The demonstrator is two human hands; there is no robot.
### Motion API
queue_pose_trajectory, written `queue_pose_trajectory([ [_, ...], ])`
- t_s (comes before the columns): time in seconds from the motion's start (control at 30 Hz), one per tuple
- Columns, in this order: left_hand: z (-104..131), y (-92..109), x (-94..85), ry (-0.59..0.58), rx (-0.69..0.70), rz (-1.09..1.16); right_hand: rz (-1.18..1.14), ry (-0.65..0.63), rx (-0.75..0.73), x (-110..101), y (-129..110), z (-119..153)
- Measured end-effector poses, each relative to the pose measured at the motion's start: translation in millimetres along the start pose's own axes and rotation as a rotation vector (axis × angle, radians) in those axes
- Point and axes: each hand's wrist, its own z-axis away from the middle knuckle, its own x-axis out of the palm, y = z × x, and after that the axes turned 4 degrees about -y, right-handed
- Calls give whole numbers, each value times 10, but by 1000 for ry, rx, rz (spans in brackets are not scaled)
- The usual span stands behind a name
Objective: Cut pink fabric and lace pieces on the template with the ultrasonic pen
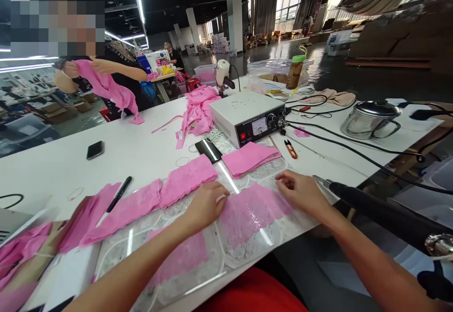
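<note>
A pink fabric piece (251, 210) lies on a clear plastic sheet (244, 255) between my hands. My left hand (205, 208) is closed at the fabric's upper left edge, fingertips pinched on it. By the upper right corner is my right hand (300, 191), its fingers curled in; what they hold, if anything, is hidden. Another pink panel (187, 255) rests on the plastic below my left forearm. Beyond my hands are a stack of pink pieces (249, 157) and scallop-edged pink lace pieces (189, 180). To the right, a black-handled tool with a metal tip (375, 208) points toward my right hand.
A control box (244, 116) with a dial stands behind, cables running right. Orange thread snips (290, 149), a glass pot (370, 121), a black marker (119, 194) and a phone (95, 150) lie around. Across the table a person (120, 66) holds pink fabric.
</note>
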Motion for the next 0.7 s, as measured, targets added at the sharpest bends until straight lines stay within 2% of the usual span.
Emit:
queue_pose_trajectory([
  [0.07, -330, -57, -44, 30, -76, -10, -68, 10, -60, 69, -128, -251],
  [0.17, -789, -134, -38, 9, -142, -18, -112, 4, -115, 198, -252, -578],
  [0.27, -1076, -187, 18, -63, -176, -5, -144, 15, -134, 302, -247, -741],
  [0.37, -1179, -238, 66, -125, -183, 33, -167, 33, -130, 359, -147, -761],
  [0.5, -1179, -333, 58, -178, -156, 129, -187, 43, -127, 381, -39, -728],
  [0.7, -1193, -453, 4, -234, -110, 264, -177, 45, -199, 385, -64, -711],
])
